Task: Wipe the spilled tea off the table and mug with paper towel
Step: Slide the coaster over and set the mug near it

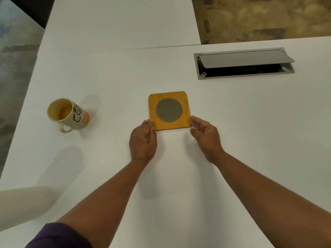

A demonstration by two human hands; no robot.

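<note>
A cream ceramic mug [67,114] stands upright on the white table [111,72], well to the left of the hands, its open mouth facing up and toward the camera. Its loop handle points toward the near edge of the table. Black lettering runs up its side above an orange band at the base, and a little amber tea sits in the bottom.

At the table's centre lies a square wooden coaster [169,110] with rounded corners and a round woven metal mesh inset, flat on the surface, its sides roughly parallel to the table's edge. The left hand [143,142] touches the coaster's near left corner with nearly straight fingers held together. The right hand [206,136] sits at the near right corner, fingers relaxed and slightly spread, fingertips just beside the wood; whether they touch it cannot be told. Neither hand holds anything.

Beyond the coaster, to the right, a grey metal cable hatch [244,63] is set into the tabletop, its long axis running left to right, its flap tilted partly open. A pale rounded object [23,206] shows at the lower left edge. A purple sleeve [60,236] covers the left upper arm.
</note>
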